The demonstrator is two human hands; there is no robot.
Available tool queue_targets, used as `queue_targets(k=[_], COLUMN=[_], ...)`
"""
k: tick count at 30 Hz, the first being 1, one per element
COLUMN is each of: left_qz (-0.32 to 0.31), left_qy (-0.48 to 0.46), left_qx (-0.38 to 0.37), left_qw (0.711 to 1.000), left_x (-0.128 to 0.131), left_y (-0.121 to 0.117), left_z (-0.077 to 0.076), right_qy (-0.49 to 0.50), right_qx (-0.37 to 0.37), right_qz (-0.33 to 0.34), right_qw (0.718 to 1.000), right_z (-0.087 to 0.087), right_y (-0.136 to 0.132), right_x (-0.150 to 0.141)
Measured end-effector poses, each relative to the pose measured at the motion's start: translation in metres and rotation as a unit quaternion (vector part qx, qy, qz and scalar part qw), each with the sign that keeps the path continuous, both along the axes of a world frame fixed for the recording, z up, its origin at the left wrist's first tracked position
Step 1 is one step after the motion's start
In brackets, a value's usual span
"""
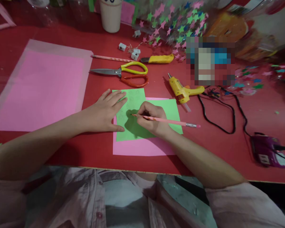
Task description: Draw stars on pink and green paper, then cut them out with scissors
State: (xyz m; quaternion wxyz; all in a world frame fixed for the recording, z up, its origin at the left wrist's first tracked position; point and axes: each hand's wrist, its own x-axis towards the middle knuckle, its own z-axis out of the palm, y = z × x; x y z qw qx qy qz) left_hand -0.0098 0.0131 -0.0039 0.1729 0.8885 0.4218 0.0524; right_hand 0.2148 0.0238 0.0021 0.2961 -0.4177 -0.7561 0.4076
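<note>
A pink pencil [171, 121] with an eraser end is pinched in my right hand [153, 118], its tip at a sheet of green paper [135, 98]. Fingers spread, my left hand [110, 109] lies flat over the left edge of that green paper. A second green piece [172, 109] shows to the right, partly behind my right hand. Under the green paper lies a pink sheet [142, 148], mostly covered. Any marks at the pencil tip are too small to make out.
Beyond my hands lie scissors [118, 72], another pencil [114, 58], a yellow box cutter [160, 59] and a yellow glue gun [182, 90]. Large pink sheets [40, 91] are at left. A black cord [230, 126] and a purple box [266, 150] sit at right.
</note>
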Motion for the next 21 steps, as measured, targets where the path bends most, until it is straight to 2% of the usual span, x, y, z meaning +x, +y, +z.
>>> queue_targets(k=[12,21], left_qz=[-0.003,-0.006], left_qy=[-0.001,0.000], left_qx=[0.010,0.012], left_qw=[1.000,1.000], left_x=[-0.0001,-0.0012], left_y=[0.0000,0.0005], left_z=[-0.0015,-0.0032], right_qy=[0.009,-0.017], right_qx=[-0.005,0.008], right_qz=[-0.010,0.028], right_qw=[1.000,0.999], right_z=[-0.0025,-0.0019], right_y=[0.0003,-0.0006], right_x=[0.0014,0.0010])
